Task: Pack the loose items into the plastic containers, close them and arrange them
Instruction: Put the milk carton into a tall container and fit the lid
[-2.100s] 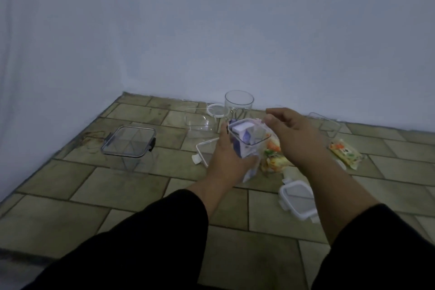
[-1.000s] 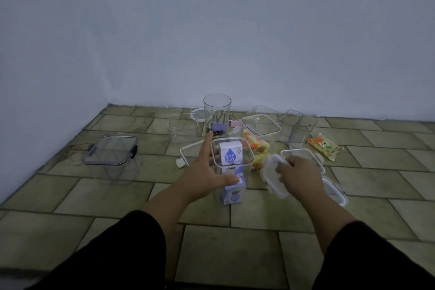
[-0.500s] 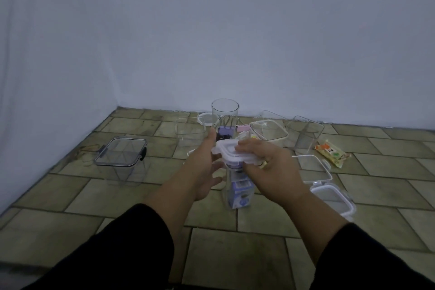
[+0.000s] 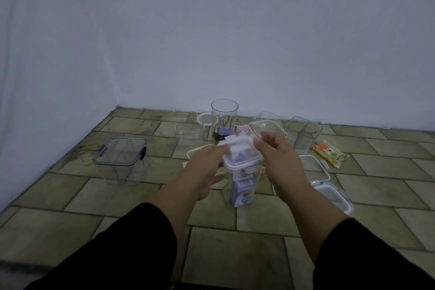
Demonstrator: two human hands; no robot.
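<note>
Taking the tall clear plastic container (image 4: 240,186) with small purple-and-white boxes inside as the landmark: well to its left a wide clear container with a dark-framed latched lid (image 4: 121,151) stands alone on the tiled floor (image 4: 70,195), apparently already closed. The left hand (image 4: 207,167) is at the tall container's left side, fingers curled onto the left edge of the white-rimmed clip lid (image 4: 241,152) that sits on top, probably steadying it so it seats squarely. The right hand (image 4: 275,150) comes in from the right, fingers bent and pinching at the lid's far right clip, seemingly to snap it down. Behind it stands a round clear jar (image 4: 224,115) with binder clips (image 4: 224,129). Further right are empty clear tubs (image 4: 306,133), an orange snack packet (image 4: 330,153) not yet packed, and spare white-rimmed lids (image 4: 334,195).
</note>
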